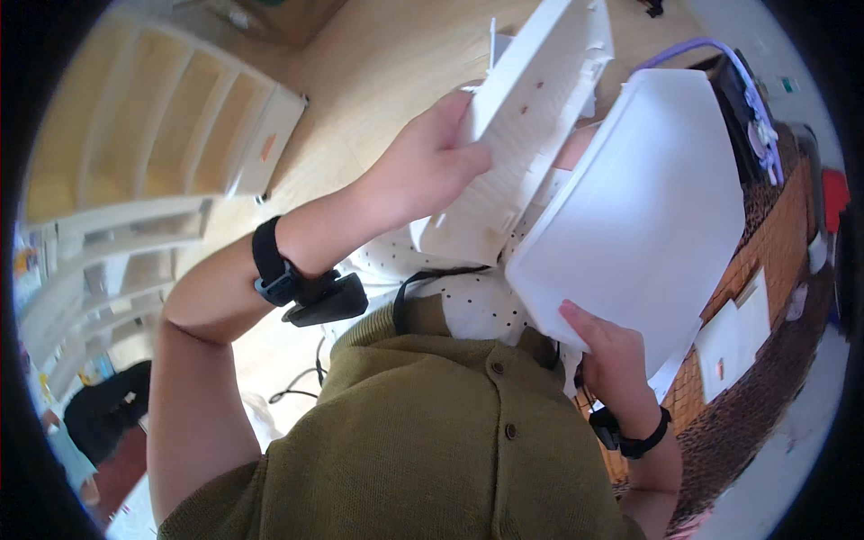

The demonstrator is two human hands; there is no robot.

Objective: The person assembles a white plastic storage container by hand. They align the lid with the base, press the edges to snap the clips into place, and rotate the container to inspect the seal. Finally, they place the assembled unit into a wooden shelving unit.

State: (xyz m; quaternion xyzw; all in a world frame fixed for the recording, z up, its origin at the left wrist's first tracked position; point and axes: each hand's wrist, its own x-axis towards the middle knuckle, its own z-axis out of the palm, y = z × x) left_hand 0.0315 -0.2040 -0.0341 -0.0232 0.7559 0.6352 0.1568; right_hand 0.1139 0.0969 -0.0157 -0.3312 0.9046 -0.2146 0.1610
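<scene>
My left hand (pixel 436 157) is closed on the edge of a white plastic panel (pixel 540 108), held tilted, with clips along its edge and small brown marks on its inner face. My right hand (pixel 607 351) grips the lower corner of a smooth, angular white plastic piece (pixel 634 207), to the right of the panel. My spotted white clothing (pixel 472 301) lies beneath the two pieces, over my lap.
Shelving units (pixel 171 117) stand on the wooden floor (pixel 346 81) at left, a person (pixel 99 405) below them. At right are a black bag (pixel 733 135) with a purple strap, a woven mat (pixel 747 274) with white flat items (pixel 720 360), and leopard-print fabric (pixel 738 432).
</scene>
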